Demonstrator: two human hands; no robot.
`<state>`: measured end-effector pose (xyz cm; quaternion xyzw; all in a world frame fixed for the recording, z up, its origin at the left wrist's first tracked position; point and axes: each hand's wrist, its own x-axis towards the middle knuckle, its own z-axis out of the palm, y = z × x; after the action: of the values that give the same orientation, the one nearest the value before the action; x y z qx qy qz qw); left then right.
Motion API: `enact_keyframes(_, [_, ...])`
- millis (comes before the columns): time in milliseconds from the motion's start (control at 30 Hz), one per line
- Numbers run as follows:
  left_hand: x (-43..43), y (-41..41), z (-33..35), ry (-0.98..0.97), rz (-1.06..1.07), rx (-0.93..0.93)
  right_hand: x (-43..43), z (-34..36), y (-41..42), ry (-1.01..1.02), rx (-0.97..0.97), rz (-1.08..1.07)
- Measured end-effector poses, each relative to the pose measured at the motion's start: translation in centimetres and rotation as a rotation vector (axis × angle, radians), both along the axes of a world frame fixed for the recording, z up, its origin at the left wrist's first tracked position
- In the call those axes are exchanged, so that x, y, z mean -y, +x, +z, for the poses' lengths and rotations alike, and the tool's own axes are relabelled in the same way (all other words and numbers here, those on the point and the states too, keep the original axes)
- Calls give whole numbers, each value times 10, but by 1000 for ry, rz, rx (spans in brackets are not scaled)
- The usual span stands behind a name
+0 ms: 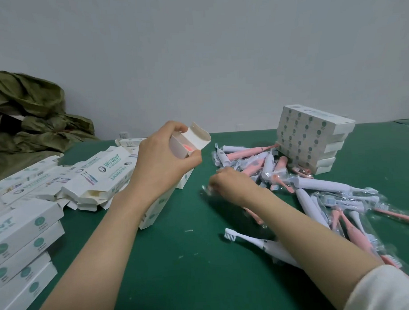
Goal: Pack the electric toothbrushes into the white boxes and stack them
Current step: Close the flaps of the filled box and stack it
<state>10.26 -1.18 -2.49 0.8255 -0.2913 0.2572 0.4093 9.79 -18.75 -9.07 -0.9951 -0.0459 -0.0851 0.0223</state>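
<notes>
Our left hand (162, 161) grips the tall white cardboard box (197, 136), flap open, at mid green counter (179, 260). A pink electric toothbrush (189, 147) sits inside. Our right hand (232, 186) curls round a clear plastic wrapper (206, 189) beside the toothbrush pile (264, 162) on the right. Next, we judge: close the flap, then stack.

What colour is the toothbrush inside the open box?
Pink toothbrush in the open box; head view.

Showing only as a glimpse inside the open box (199, 135): pink toothbrush (189, 147). Vanishing under the right forearm (294, 223): white toothbrush (246, 238) handle. Running off the left edge: stacked boxes (27, 221) (print blurring, unreadable). Blurring in the right hand (230, 188): clear wrapper (208, 192).
</notes>
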Motion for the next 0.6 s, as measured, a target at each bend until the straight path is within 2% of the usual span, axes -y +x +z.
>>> enact_keyframes(67, [0,2,-1,-7,3,5,-1,18,-3,269,246,-85])
enact_keyframes(133, [1,3,-4,-11,17,5,-3,43,-16,765,520,-169])
enact_keyframes(167, [2,3,-4,-9,21,3,-4,56,-24,1052,587,-196])
enact_keyframes(233, [3,4,-5,-7,22,-2,-6,81,-40,1616,582,-141])
enact_keyframes(300, [3,3,-6,-8,18,-9,-11,97,-52,2010,542,66])
enact_keyframes(333, [3,2,-6,-6,14,-8,-17,102,-56,2062,505,161])
enact_keyframes(367, [4,2,-5,-4,7,-4,-23,103,-58,2017,472,206])
enact_keyframes(500, [9,-4,-4,-15,-18,-5,-40,92,-60,1613,568,81])
enact_keyframes(600, [13,-9,-5,-17,-37,-5,-44,88,-62,1405,665,90])
